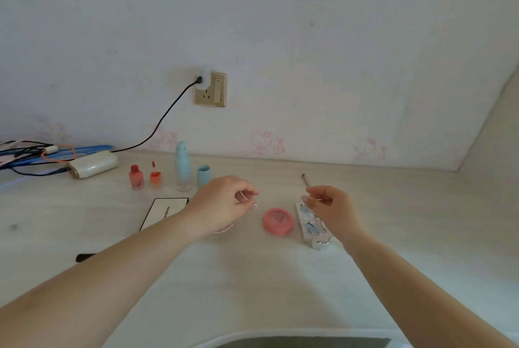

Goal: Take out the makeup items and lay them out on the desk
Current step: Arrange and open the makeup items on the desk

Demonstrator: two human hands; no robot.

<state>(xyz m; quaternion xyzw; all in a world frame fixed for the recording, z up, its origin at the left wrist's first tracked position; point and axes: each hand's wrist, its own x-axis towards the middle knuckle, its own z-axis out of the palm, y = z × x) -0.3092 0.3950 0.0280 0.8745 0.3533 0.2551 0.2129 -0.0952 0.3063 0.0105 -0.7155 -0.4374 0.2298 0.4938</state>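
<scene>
Makeup lies on the pale desk (pixel 252 277). A round pink compact (pixel 278 221) sits in the middle, with a white and blue patterned palette (pixel 313 225) just to its right. My right hand (pixel 332 208) hovers over the palette, pinched on a thin brush (pixel 305 180) whose dark tip points away from me. Left of the compact, my left hand (pixel 224 201) has its fingers curled together; nothing clear shows in it. A pinkish round item (pixel 224 230) peeks out from under that wrist. Further back stand two red lip tints (pixel 136 177) (pixel 155 176), a blue bottle (pixel 183 168) and its blue cap (pixel 203 175).
A black-edged white box (pixel 164 212) lies left of my left hand. A black handle (pixel 84 257) pokes out beside my left forearm. A white power bank (pixel 94 168) and tangled cables (pixel 28 153) fill the far left. A wall socket (pixel 210 89) sits above the desk.
</scene>
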